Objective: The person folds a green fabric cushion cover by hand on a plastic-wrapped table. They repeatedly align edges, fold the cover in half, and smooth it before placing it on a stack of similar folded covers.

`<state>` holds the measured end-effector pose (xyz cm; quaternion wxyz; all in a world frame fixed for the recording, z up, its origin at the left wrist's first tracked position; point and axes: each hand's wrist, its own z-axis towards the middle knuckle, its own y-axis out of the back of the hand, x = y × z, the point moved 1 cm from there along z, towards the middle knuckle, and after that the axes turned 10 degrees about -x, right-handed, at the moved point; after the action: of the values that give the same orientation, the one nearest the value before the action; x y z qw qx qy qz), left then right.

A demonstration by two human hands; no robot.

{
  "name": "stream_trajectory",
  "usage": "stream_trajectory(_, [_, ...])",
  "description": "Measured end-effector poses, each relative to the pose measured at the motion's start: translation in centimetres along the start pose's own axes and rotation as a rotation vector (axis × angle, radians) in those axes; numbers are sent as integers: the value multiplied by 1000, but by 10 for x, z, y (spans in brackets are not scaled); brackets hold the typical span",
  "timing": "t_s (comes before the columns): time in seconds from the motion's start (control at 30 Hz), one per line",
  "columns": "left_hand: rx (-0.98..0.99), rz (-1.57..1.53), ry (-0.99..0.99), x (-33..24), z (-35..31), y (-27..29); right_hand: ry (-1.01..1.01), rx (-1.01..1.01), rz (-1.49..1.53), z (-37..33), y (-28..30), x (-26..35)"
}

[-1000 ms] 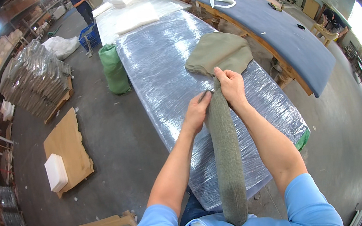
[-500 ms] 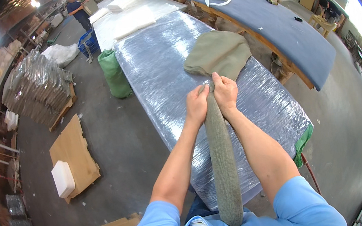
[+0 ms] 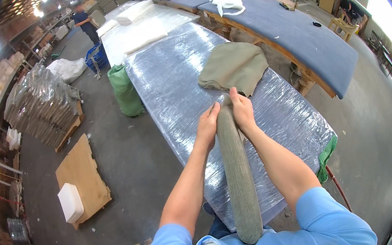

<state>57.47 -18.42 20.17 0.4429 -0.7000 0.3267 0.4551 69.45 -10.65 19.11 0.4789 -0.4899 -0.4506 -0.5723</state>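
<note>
An olive-grey fabric-covered cushion [image 3: 241, 180], seen edge-on, stands between my forearms with its near end against my shirt. At its far end, my left hand [image 3: 208, 125] grips the left side, thumb on top. My right hand [image 3: 243, 111] holds the same end from the right, thumb pointing away from me. What the fingers do beneath the edge is hidden. Just beyond my hands lies a pile of olive fabric pieces [image 3: 234, 66], on a long table [image 3: 168, 96] wrapped in clear plastic film.
White padding [image 3: 136, 12] lies at the table's far end. A green sack [image 3: 124, 90] stands at its left side. Rightward runs a blue-topped table [image 3: 292, 32] with a white cloth [image 3: 228, 3]. Cardboard [image 3: 85, 175] lies on the left floor. A person [image 3: 83, 21] stands far left.
The far end of the cushion has become rounder and fuller between my hands. My hands have shifted slightly toward me and sit a little farther apart.
</note>
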Motion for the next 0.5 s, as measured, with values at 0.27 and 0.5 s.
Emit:
stream_trajectory(0.27, [68, 19, -25, 1, -6, -5, -63, -121, -142, -10, 12, 7])
stream_trajectory(0.5, [26, 272, -118, -9, -2, -15, 10, -100, -261, -5, 8, -10])
